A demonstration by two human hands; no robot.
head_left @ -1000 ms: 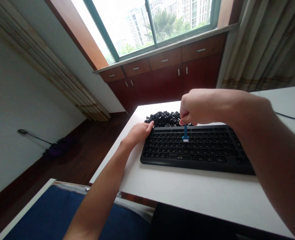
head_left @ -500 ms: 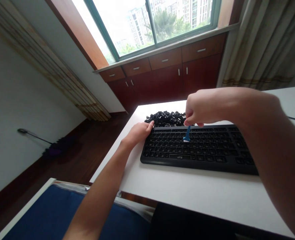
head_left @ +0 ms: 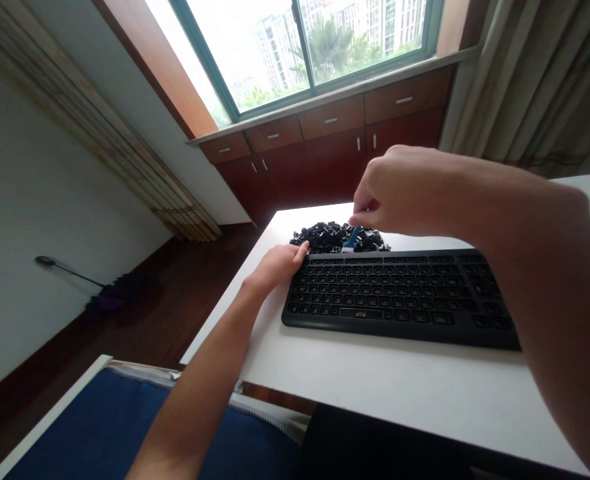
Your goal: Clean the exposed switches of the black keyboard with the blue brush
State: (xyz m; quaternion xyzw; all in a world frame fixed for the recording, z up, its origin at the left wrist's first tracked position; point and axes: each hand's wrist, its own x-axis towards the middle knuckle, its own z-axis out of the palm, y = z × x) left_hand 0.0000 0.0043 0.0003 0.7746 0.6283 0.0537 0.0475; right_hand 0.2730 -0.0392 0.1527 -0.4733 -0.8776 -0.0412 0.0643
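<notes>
A black keyboard with its keycaps off lies on the white table. My left hand grips the keyboard's far left corner, thumb on top. My right hand is closed around the handle of a small blue brush with pale bristles. The bristles point down at the keyboard's far edge, in front of the keycap pile; whether they touch it I cannot tell. Behind the keyboard lies the heap of loose black keycaps. My right forearm covers the keyboard's right end.
The white table ends at the left near my left forearm. A blue padded surface with a pale frame is at lower left. Beyond the table are a dark red cabinet and a window. A purple umbrella leans on the wall.
My right hand has lifted and moved left and away from me, taking the brush from the middle of the keys to the far edge by the keycaps. My left hand stays put.
</notes>
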